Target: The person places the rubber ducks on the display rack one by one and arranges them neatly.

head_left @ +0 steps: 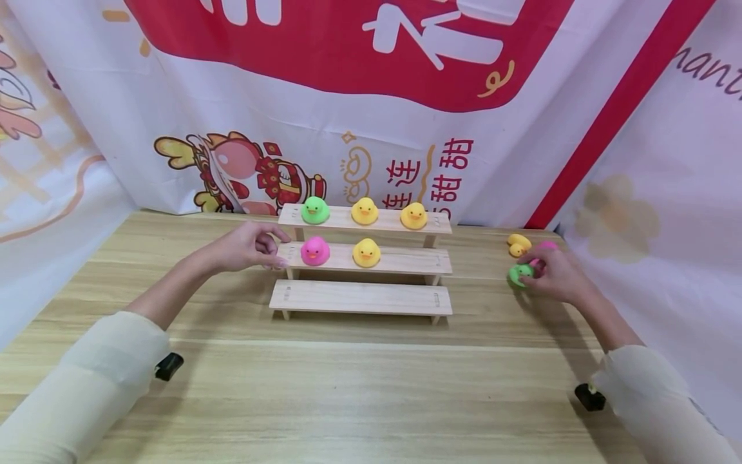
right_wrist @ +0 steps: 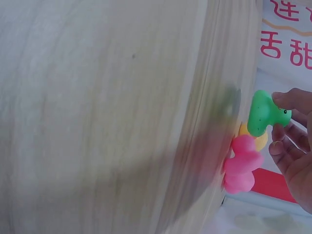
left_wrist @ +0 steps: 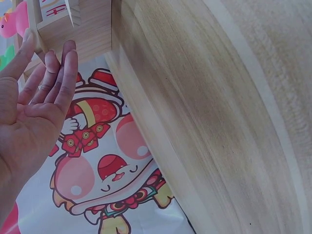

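Observation:
My right hand (head_left: 553, 276) pinches a green rubber duck (right_wrist: 263, 114) between thumb and fingers, low over the table's right side. Right by it are pink rubber ducks (right_wrist: 241, 165) and yellow ones (head_left: 518, 245), partly hidden by the hand. My left hand (head_left: 246, 248) holds the left end of a three-step wooden display rack (head_left: 359, 298) at its middle step, with thumb and fingers about the board's end. On the top step sit a green duck (head_left: 315, 211) and two yellow ducks (head_left: 364, 211). A pink duck (head_left: 315, 251) and a yellow duck (head_left: 366, 253) occupy the middle step.
The rack stands near the back of a wood-grain table (head_left: 371, 393). Behind it hangs a white and red printed cloth (head_left: 324, 129), with more printed cloth at both sides. The lowest step is bare wood.

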`<control>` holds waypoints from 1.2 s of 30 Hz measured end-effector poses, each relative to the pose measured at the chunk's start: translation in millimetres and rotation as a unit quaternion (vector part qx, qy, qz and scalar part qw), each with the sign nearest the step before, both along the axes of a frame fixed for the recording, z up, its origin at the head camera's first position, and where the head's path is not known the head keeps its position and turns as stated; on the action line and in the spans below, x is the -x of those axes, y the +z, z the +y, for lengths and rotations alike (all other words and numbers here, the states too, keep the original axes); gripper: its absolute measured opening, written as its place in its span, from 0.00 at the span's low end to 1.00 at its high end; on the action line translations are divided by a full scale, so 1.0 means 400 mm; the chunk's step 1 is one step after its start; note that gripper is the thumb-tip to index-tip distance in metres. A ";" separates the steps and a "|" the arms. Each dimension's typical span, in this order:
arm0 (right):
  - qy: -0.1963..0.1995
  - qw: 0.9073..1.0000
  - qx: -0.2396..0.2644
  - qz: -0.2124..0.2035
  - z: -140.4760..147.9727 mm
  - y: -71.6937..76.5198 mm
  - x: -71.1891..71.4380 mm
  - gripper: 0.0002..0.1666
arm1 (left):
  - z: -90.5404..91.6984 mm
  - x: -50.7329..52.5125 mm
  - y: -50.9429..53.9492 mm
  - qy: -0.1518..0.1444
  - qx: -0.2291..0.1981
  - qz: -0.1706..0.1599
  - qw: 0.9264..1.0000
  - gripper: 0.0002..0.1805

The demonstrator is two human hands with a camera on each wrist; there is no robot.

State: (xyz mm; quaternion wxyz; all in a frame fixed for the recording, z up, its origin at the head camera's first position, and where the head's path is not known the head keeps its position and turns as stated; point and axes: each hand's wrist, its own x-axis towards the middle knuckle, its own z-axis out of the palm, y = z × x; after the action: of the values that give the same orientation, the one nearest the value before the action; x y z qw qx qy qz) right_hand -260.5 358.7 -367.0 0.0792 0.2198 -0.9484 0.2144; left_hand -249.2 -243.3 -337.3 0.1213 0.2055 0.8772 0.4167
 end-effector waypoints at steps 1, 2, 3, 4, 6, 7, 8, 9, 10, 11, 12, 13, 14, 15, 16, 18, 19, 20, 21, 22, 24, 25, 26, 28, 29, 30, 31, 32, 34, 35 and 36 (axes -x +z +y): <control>0.002 1.000 0.001 -0.004 -0.004 0.001 0.000 0.16 | 0.000 0.000 0.000 0.000 0.000 0.000 1.000 0.24; 0.003 1.000 0.001 -0.006 -0.006 0.001 0.002 0.16 | -0.001 0.000 0.000 0.001 0.000 0.000 1.000 0.24; 0.006 1.000 0.002 -0.011 -0.009 0.001 0.003 0.16 | -0.001 0.000 0.000 0.001 0.001 0.001 1.000 0.25; 0.009 1.000 0.004 -0.014 -0.012 0.001 0.004 0.16 | -0.001 0.000 0.001 0.001 0.002 0.002 1.000 0.25; 0.018 1.000 0.012 -0.019 -0.017 0.002 0.006 0.16 | -0.001 -0.001 0.001 0.002 0.006 0.004 1.000 0.25; 0.025 0.999 0.018 -0.020 -0.021 0.001 0.007 0.16 | 0.000 -0.001 0.002 0.002 0.007 0.006 1.000 0.25; 0.031 0.999 0.024 -0.019 -0.023 0.001 0.009 0.15 | 0.000 -0.001 0.002 0.002 0.009 0.007 1.000 0.25; 0.038 0.999 0.031 -0.014 -0.027 0.000 0.010 0.15 | 0.000 -0.001 0.002 0.002 0.010 0.008 1.000 0.25; 0.045 0.998 0.037 -0.007 -0.030 0.000 0.011 0.15 | 0.000 -0.001 0.002 0.002 0.010 0.009 1.000 0.25; 0.052 0.998 0.044 0.000 -0.033 -0.001 0.013 0.15 | 0.000 -0.001 0.002 0.003 0.011 0.010 1.000 0.25; 0.058 0.997 0.049 0.007 -0.037 0.000 0.014 0.15 | 0.000 -0.001 0.002 0.002 0.011 0.011 1.000 0.25; 0.061 0.997 0.052 0.015 -0.040 0.000 0.015 0.15 | -0.001 -0.001 0.002 0.002 0.011 0.013 1.000 0.25; 0.064 0.996 0.056 0.021 -0.043 0.001 0.015 0.16 | -0.001 -0.001 0.002 0.002 0.011 0.013 1.000 0.25; 0.063 0.996 0.057 0.026 -0.047 0.002 0.014 0.16 | -0.001 -0.001 0.002 0.002 0.011 0.014 1.000 0.25; 0.060 0.996 0.057 0.028 -0.051 0.004 0.013 0.17 | -0.001 -0.001 0.002 0.002 0.011 0.014 1.000 0.25; 0.054 0.997 0.058 0.028 -0.058 0.008 0.010 0.18 | -0.001 -0.001 0.001 0.002 0.011 0.014 1.000 0.25; 0.050 0.997 0.058 0.027 -0.063 0.010 0.007 0.18 | -0.001 -0.001 0.001 0.002 0.011 0.014 1.000 0.25; 0.047 0.997 0.059 0.026 -0.067 0.012 0.006 0.19 | 0.000 -0.001 0.001 0.002 0.011 0.014 1.000 0.25; 0.044 0.997 0.059 0.026 -0.071 0.014 0.004 0.19 | -0.001 0.000 0.000 0.001 0.011 0.014 1.000 0.25; 0.043 0.997 0.061 0.022 -0.075 0.016 0.002 0.19 | -0.001 0.000 0.000 0.001 0.010 0.014 1.000 0.25; 0.041 0.997 0.068 0.014 -0.082 0.020 -0.002 0.19 | -0.001 0.000 -0.001 0.000 0.009 0.015 1.000 0.25; 0.040 0.997 0.072 0.008 -0.086 0.022 -0.005 0.19 | -0.001 0.000 -0.002 0.000 0.009 0.015 1.000 0.25; 0.040 0.996 0.076 0.002 -0.090 0.024 -0.006 0.19 | -0.001 0.000 -0.002 -0.001 0.008 0.015 1.000 0.25; 0.040 0.995 0.086 -0.013 -0.098 0.028 -0.011 0.19 | -0.002 0.000 -0.002 -0.002 0.006 0.015 1.000 0.25; 0.044 0.995 0.091 -0.015 -0.102 0.029 -0.013 0.19 | -0.002 0.000 -0.002 -0.003 0.006 0.016 1.000 0.25; 0.047 0.994 0.094 -0.018 -0.106 0.031 -0.015 0.19 | -0.002 0.000 -0.003 -0.003 0.006 0.016 1.000 0.25; 0.051 0.994 0.098 -0.019 -0.110 0.033 -0.016 0.19 | -0.002 0.000 -0.002 -0.003 0.006 0.017 1.000 0.25; 0.056 0.993 0.101 -0.018 -0.113 0.034 -0.017 0.18 | -0.002 0.000 -0.002 -0.003 0.006 0.018 1.000 0.25; 0.066 0.992 0.106 -0.013 -0.120 0.037 -0.018 0.18 | -0.001 0.000 -0.002 -0.003 0.008 0.019 1.000 0.25; 0.069 0.992 0.107 -0.009 -0.123 0.039 -0.018 0.17 | -0.001 0.000 -0.003 -0.004 0.008 0.020 1.000 0.25; 0.071 0.992 0.108 -0.008 -0.127 0.041 -0.019 0.17 | -0.001 0.000 -0.003 -0.003 0.008 0.020 1.000 0.25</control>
State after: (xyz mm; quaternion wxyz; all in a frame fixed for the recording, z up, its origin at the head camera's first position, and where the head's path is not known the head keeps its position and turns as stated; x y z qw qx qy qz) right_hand -253.0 308.0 -350.6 0.0793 0.2745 -0.9024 0.3225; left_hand -249.2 -243.8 -338.3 0.1068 0.2154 0.8821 0.4051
